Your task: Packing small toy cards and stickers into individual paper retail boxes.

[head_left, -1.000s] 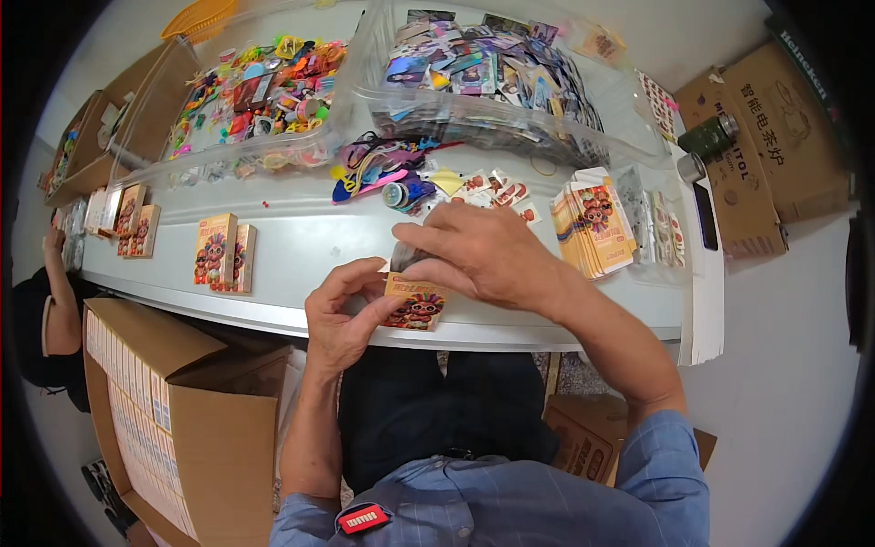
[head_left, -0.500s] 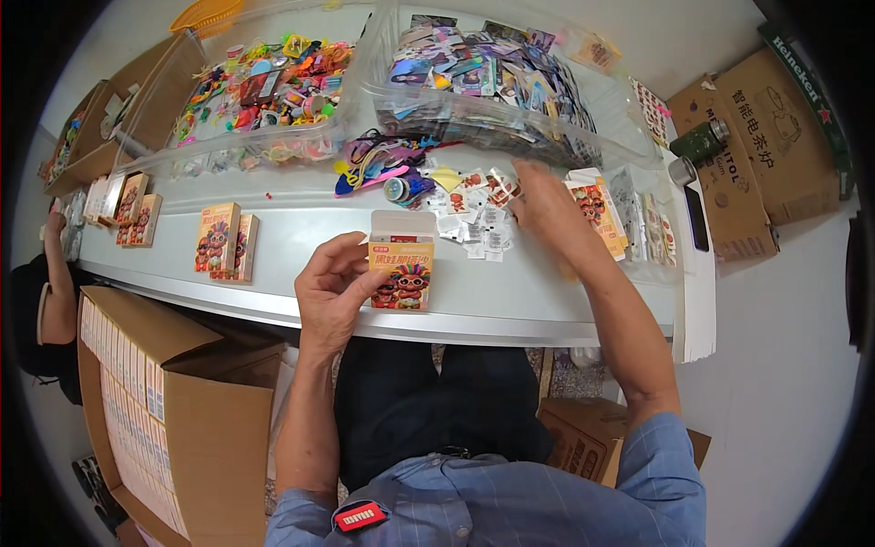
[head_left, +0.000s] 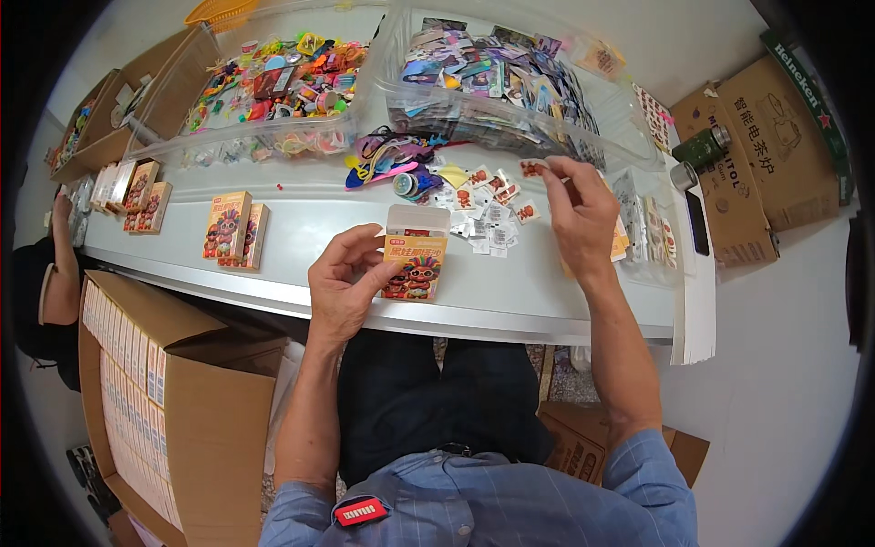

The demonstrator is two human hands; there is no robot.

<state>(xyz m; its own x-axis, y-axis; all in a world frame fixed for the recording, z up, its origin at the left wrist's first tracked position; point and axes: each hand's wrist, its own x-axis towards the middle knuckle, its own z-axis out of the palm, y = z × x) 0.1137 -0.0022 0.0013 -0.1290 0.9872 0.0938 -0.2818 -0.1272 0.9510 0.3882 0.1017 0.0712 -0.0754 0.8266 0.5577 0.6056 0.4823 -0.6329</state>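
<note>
My left hand grips a small orange cardboard box printed with cartoon figures, upright near the table's front edge. Its top flap stands raised and the mouth faces up. To the right, my right hand pinches a small white sticker-like card with a red figure on it, held above the table. Below and left of that hand lies a loose pile of similar small cards, some showing red figures. Small white printed slips lie on the near side of the pile.
Behind stand a clear bin of small colourful toys and a clear bin of picture cards. Finished-looking orange boxes stand at left. A carton of boxes sits below left. A phone lies at right; another person's arm shows far left.
My right hand has lifted from the pile and moved right and toward me, with a small card now in its fingers. My left hand still holds the box in nearly the same place.
</note>
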